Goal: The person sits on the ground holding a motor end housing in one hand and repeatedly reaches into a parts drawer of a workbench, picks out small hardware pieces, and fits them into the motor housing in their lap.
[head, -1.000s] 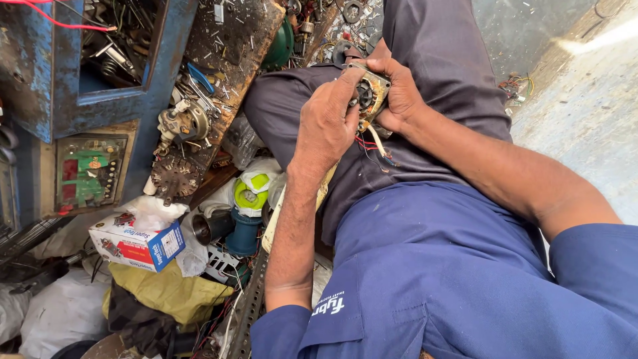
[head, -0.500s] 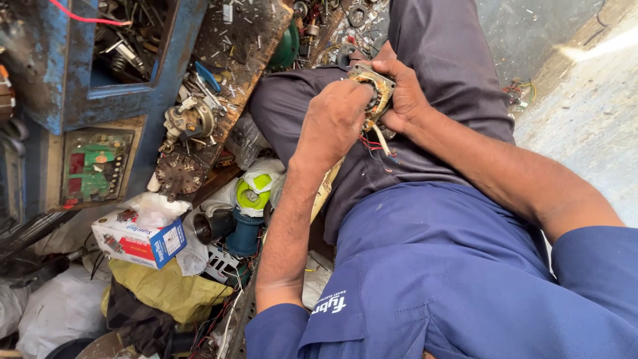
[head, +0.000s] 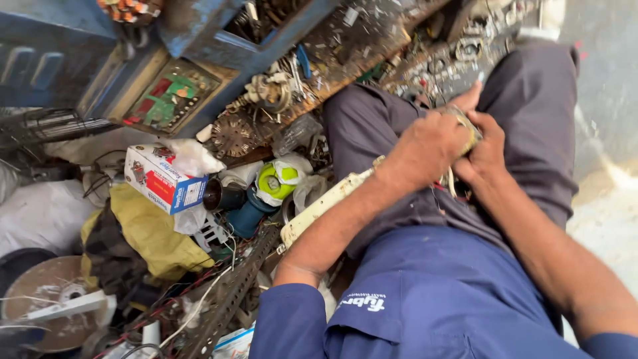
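Observation:
I sit with my legs out in grey trousers and a blue shirt. Both hands meet over my lap around a small yellowish round part [head: 469, 126] with thin wires hanging from it. My left hand [head: 425, 146] covers it from the left with its fingers curled over the top. My right hand [head: 484, 149] clasps it from the right. Most of the part is hidden between the two hands.
A heap of scrap lies to my left: a white and red cardboard box [head: 161, 178], a green and white round tool [head: 276, 181], a yellow cloth [head: 149, 233], a perforated metal bar [head: 229, 299]. A blue metal cabinet [head: 199, 60] with a circuit board [head: 171, 96] stands behind.
The view has swung, so my hands and the part now sit further right and lower in the picture. My grip on the part is unchanged.

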